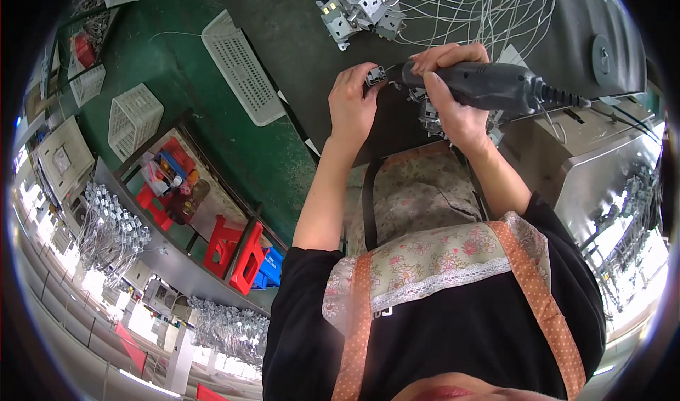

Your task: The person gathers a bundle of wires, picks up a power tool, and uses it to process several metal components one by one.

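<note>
My left hand (348,110) pinches a small silver metal housing (375,76) between thumb and fingers, above the dark worktop (312,61). Wrapped around a black corded power screwdriver (492,86) is my right hand (457,114). The tool lies level, its nose pointing left at the housing; whether its tip touches the part is too small to tell. Beneath the tool and my right hand sit more metal housings (429,117), partly hidden. Beyond my hands is a pile of similar housings (365,8) with long thin white wires (489,8) trailing right.
A white perforated crate (242,71) stands left of the worktop, and a white basket (134,121) farther left. Red stools (244,259) and a blue box (270,268) are at lower left. A black disc (602,57) and a metal cabinet (602,149) are at right.
</note>
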### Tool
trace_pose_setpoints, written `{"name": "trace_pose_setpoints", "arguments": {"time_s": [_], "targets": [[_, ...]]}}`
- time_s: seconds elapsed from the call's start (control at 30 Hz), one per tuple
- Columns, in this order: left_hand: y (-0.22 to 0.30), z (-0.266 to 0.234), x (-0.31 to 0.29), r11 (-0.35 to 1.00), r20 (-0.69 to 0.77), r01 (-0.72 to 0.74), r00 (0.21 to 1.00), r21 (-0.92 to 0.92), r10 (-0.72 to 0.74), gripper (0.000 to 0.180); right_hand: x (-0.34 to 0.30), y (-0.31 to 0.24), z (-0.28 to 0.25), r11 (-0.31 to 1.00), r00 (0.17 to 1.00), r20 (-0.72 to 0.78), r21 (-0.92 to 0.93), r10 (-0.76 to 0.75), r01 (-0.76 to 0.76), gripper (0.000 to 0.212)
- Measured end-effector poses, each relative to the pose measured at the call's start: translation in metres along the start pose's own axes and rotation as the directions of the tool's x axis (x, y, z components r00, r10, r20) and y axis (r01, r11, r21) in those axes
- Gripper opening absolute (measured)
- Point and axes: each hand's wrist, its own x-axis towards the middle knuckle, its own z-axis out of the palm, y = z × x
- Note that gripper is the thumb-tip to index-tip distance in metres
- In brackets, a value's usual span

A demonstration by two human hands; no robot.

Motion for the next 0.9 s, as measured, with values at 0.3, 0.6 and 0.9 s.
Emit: {"name": "trace_pose_setpoints", "arguments": {"time_s": [0.3,0.6,0.9], "targets": [[0.001,0.001,0.001,1.0,0.022,-0.004,1.0,0.014,0.004,0.033,0.003,0.003,0.001,0.997,0.997,-0.028,0.019,0.078,-0.077,0.029],[-0.004,-0.002,0.001,0.999,0.05,-0.006,0.999,0.036,0.004,0.03,0.007,0.005,-0.001,0.985,0.983,-0.051,0.008,0.175,-0.174,0.022],[-0.006,-0.036,0.008,0.991,0.298,-0.108,0.951,0.079,0.08,0.023,0.016,0.003,-0.007,0.995,0.989,-0.122,-0.028,0.089,-0.093,0.024]]}}
